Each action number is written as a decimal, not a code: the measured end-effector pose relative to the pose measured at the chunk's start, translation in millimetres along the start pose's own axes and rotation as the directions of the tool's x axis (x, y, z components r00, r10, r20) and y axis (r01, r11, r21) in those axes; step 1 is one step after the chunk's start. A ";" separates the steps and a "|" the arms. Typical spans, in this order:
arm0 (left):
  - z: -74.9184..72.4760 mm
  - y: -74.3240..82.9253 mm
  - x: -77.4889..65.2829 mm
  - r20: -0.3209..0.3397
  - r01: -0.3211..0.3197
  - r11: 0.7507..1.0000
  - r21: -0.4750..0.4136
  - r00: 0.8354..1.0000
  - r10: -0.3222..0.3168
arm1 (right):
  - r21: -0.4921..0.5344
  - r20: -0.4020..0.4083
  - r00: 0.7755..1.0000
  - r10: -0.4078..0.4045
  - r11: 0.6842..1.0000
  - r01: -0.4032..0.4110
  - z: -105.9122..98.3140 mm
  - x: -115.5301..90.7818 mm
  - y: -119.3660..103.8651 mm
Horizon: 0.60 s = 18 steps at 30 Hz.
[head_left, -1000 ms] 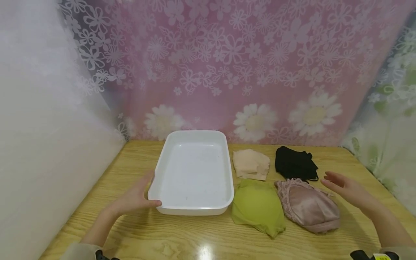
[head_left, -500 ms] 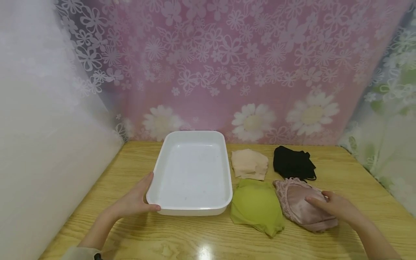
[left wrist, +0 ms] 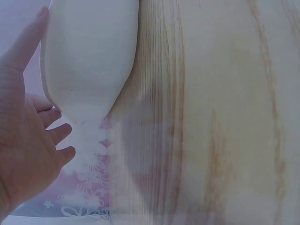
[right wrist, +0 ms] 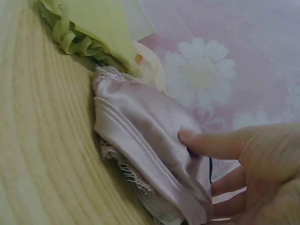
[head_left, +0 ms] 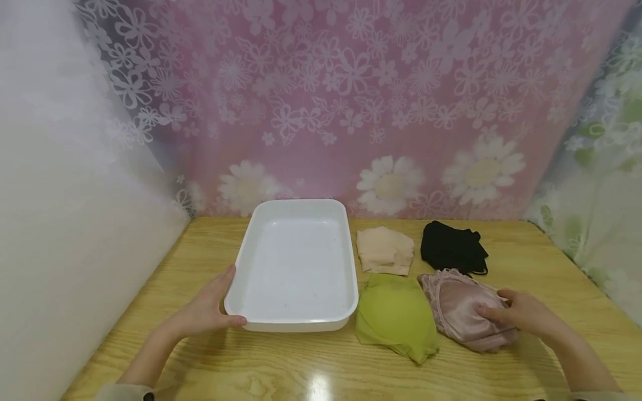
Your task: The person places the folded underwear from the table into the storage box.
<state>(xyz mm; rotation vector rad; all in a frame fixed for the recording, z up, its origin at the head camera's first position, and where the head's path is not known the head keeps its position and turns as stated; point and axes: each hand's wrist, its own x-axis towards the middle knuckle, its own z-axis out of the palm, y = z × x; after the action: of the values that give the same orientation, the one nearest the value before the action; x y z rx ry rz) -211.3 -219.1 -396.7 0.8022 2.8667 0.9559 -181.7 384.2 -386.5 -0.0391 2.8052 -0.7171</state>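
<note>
A white tray point(head_left: 296, 267) lies on the left half of the table. My left hand point(head_left: 205, 306) holds its near left corner, with the thumb at the front rim and the other fingers along the left side; the left wrist view shows the hand point(left wrist: 33, 126) around the tray's edge point(left wrist: 89, 56). At the right, my right hand point(head_left: 531, 317) pinches a dusty-pink satin bra point(head_left: 463, 312) with lace trim. In the right wrist view its thumb point(right wrist: 211, 143) presses into the satin cup point(right wrist: 150, 126), and the other fingers are partly hidden behind the fabric.
Beside the tray lies a lime-green bra point(head_left: 396, 314), touching the pink one. Behind them are a folded beige garment point(head_left: 385, 250) and a folded black garment point(head_left: 453, 248). A floral curtain point(head_left: 321, 111) backs the wooden table point(head_left: 261, 367); a white wall point(head_left: 90, 211) stands at the left.
My right hand came down and left from above the table's right side onto the pink bra and now pinches it, its near edge lifting slightly. The left hand stays at the tray.
</note>
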 end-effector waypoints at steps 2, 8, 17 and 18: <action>-1.0 0.8 -0.4 -0.003 -0.006 1.000 0.007 1.000 0.006 | -0.051 -0.044 0.999 -0.023 0.998 0.021 2.6 2.2 -2.3; -3.1 2.3 -2.5 0.005 0.009 1.000 0.006 1.000 -0.009 | -0.072 -0.090 0.995 -0.038 0.997 0.032 11.4 12.3 -10.5; -1.3 1.3 -2.2 0.007 -0.001 1.000 0.012 1.000 0.001 | 0.153 -0.077 0.997 0.006 0.988 0.006 16.5 14.3 1.3; -1.2 1.1 -1.9 0.008 -0.002 1.000 0.015 1.000 0.002 | 0.199 -0.073 0.997 0.013 0.980 0.002 15.8 13.3 3.2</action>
<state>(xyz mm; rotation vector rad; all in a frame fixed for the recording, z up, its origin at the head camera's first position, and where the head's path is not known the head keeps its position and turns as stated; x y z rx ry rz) -209.4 -219.9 -395.3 0.8085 2.8702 0.9307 -190.6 378.5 -404.4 0.0322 2.7856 -1.0131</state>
